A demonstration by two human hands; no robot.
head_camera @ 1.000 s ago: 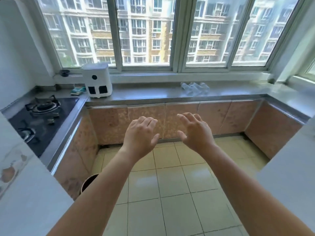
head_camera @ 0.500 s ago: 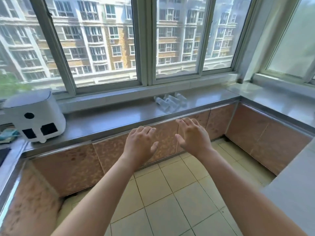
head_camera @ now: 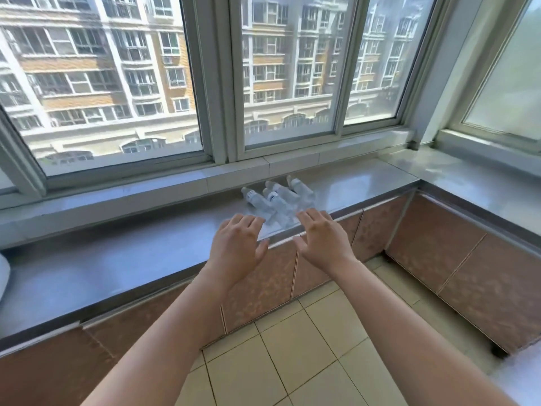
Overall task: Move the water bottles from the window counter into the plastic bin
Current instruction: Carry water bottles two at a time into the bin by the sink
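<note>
Several clear water bottles with white caps lie on their sides in a cluster on the grey window counter, caps toward the window. My left hand hovers palm down just in front of the cluster, fingers spread, holding nothing. My right hand is beside it to the right, also spread and empty, its fingertips close to the nearest bottles. Whether either hand touches a bottle I cannot tell. No plastic bin is in view.
Large windows rise behind the counter above a raised sill. The counter turns a corner at the right. Brown cabinet doors stand below it. A white appliance edge shows at far left. Tiled floor lies underfoot.
The view has moved closer to the counter and rightward. Both hands have advanced from over the floor to the counter edge, right at the bottles. The white appliance has slid almost out of view.
</note>
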